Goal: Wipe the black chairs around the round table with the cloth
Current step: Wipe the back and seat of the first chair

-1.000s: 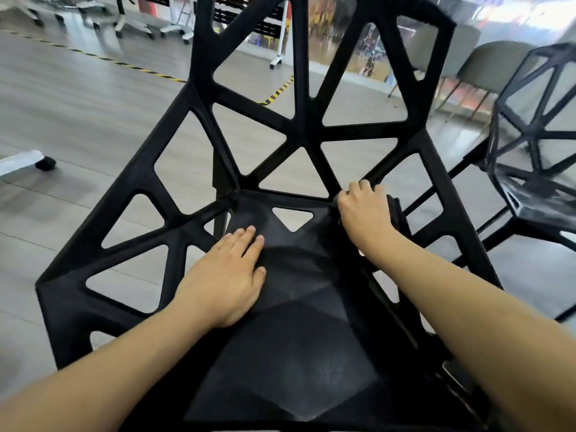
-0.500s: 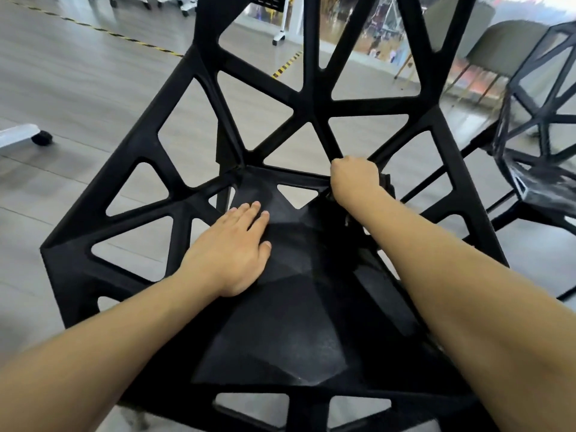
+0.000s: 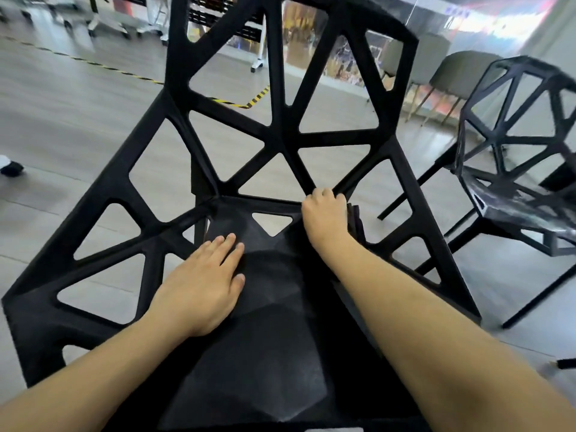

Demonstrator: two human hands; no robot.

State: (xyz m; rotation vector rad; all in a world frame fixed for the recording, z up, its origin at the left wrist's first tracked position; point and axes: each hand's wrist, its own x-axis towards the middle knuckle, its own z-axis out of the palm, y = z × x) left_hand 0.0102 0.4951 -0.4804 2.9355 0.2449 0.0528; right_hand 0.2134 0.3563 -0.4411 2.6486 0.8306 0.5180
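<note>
A black chair (image 3: pixel 274 138) with a lattice of triangular openings fills the view, its seat right below me. My left hand (image 3: pixel 202 282) lies flat on the left part of the seat, fingers straight. At the seat's back right corner, where the backrest struts meet, my right hand (image 3: pixel 325 213) is curled round a dark cloth (image 3: pixel 355 219). Only a dark edge of the cloth shows beside the hand; the rest is hidden under it.
A second black lattice chair (image 3: pixel 514 169) stands at the right, close to the first. Grey upholstered chairs (image 3: pixel 461 73) stand behind it. The wood-look floor (image 3: pixel 62 113) has yellow-black tape (image 3: pixel 249 102), and white wheeled frames (image 3: pixel 258 62) stand at the back.
My right hand has curled tighter over the cloth at the seat's back right corner. The left hand has stayed flat on the seat. The view shifted a little.
</note>
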